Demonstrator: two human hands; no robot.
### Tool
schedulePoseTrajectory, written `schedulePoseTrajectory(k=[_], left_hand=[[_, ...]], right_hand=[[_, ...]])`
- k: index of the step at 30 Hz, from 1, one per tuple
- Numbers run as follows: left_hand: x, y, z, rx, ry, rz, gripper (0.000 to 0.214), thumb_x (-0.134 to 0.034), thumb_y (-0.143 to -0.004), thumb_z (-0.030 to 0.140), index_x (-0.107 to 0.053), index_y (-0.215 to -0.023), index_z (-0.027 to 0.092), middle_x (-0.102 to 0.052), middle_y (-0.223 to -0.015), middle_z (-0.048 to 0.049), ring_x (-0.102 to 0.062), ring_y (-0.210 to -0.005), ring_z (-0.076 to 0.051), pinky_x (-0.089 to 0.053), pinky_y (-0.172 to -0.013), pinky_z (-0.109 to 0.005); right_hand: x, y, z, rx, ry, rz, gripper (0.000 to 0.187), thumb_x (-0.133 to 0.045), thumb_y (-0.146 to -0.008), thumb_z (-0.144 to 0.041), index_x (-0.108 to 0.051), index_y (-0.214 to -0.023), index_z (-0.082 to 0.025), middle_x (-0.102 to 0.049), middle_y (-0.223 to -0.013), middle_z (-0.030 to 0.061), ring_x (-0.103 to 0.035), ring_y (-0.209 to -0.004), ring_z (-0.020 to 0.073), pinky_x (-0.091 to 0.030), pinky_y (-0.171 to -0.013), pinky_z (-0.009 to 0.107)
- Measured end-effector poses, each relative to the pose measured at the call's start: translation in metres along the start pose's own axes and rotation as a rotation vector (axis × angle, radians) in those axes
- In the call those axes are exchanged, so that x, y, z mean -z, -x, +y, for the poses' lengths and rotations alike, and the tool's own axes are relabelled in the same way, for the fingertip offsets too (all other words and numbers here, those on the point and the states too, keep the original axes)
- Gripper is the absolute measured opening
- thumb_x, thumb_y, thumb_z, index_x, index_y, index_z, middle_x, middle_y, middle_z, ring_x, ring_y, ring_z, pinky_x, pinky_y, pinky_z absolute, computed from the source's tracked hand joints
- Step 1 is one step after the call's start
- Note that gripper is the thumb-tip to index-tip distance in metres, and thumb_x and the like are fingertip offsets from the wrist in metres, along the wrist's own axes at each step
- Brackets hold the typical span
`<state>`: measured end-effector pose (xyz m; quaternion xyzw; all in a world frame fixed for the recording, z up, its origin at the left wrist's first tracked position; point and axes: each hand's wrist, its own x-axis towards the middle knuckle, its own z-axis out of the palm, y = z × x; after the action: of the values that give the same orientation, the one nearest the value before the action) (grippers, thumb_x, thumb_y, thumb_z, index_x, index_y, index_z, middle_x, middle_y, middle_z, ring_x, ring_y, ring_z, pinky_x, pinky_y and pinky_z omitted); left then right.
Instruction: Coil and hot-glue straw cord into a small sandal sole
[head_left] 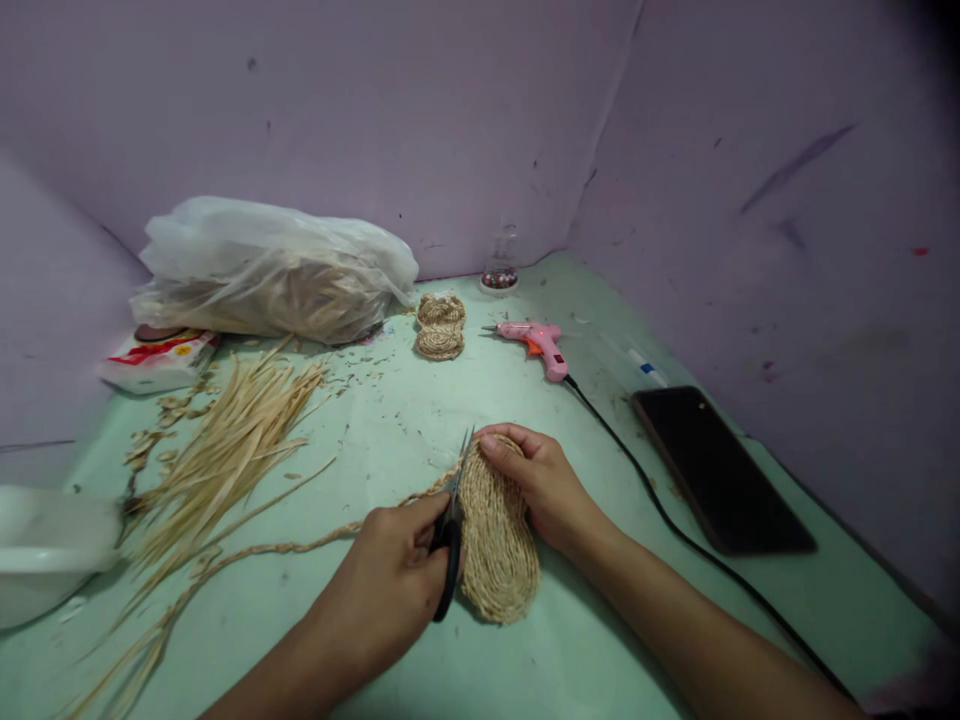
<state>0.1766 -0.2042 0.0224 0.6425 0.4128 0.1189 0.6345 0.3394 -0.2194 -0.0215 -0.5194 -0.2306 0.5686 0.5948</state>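
My left hand is closed round the black handles of a pair of scissors. Their narrow blades point up and lie along the left edge of a woven straw sole. My right hand grips that sole near its top end, thumb on the upper face and fingers behind. The sole is a coiled braid in a long, waisted shape. From its upper left edge a braided straw cord runs left past the blades and behind my left hand. Whether the blades are around the cord I cannot tell.
Loose straw strips spread on the left near a white basin. Behind are a plastic bag, a small box, a smaller woven piece and a bead container. A pink glue gun, its black cord and a phone lie right.
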Motion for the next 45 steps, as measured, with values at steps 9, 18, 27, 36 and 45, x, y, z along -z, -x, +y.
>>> schedulePoseTrajectory(k=[9, 18, 27, 36, 45], left_hand=[[0.001, 0.001, 0.000, 0.022, -0.071, -0.033, 0.008, -0.046, -0.072, 0.014, -0.049, -0.066, 0.018, -0.043, -0.059, 0.0051, -0.031, -0.053, -0.008, -0.025, -0.047, -0.021], [0.003, 0.001, -0.001, 0.038, -0.111, -0.032, 0.010, -0.043, -0.070, 0.012, -0.050, -0.067, 0.018, -0.040, -0.054, 0.0064, -0.033, -0.050, -0.008, -0.026, -0.047, -0.022], [0.008, -0.009, -0.009, 0.152, 0.122, -0.025, 0.016, -0.057, -0.070, 0.029, -0.045, -0.071, 0.019, -0.047, -0.062, 0.0020, -0.046, -0.057, -0.012, -0.040, -0.045, -0.022], [0.008, -0.009, -0.009, 0.142, 0.130, -0.028, 0.015, -0.056, -0.069, 0.028, -0.046, -0.072, 0.018, -0.048, -0.061, 0.0018, -0.046, -0.057, -0.011, -0.042, -0.043, -0.021], [0.007, -0.009, -0.012, 0.119, 0.097, -0.043, 0.014, -0.055, -0.072, 0.029, -0.045, -0.071, 0.019, -0.048, -0.061, 0.0018, -0.044, -0.055, -0.011, -0.042, -0.045, -0.021]], right_hand=[[0.003, -0.002, 0.003, 0.006, 0.019, -0.001, 0.030, -0.079, -0.060, -0.041, -0.069, -0.077, -0.018, -0.062, -0.066, 0.0000, -0.053, -0.059, 0.0129, -0.040, -0.058, 0.028], [0.002, 0.000, 0.002, -0.008, -0.027, -0.017, 0.033, -0.081, -0.058, -0.043, -0.069, -0.075, -0.017, -0.063, -0.062, -0.0005, -0.053, -0.056, 0.0125, -0.040, -0.057, 0.027], [0.007, -0.004, -0.002, -0.071, -0.275, -0.165, 0.039, -0.070, -0.069, -0.049, -0.071, -0.088, -0.016, -0.072, -0.073, 0.0050, -0.065, -0.070, 0.0210, -0.049, -0.068, 0.034], [0.004, -0.002, 0.001, -0.041, -0.225, -0.119, 0.029, -0.075, -0.067, -0.038, -0.072, -0.085, -0.016, -0.071, -0.073, 0.0040, -0.062, -0.067, 0.0160, -0.047, -0.068, 0.030], [0.006, -0.005, 0.003, -0.034, -0.221, -0.100, 0.029, -0.075, -0.066, -0.039, -0.073, -0.083, -0.016, -0.070, -0.068, 0.0035, -0.060, -0.062, 0.0167, -0.045, -0.066, 0.031]])
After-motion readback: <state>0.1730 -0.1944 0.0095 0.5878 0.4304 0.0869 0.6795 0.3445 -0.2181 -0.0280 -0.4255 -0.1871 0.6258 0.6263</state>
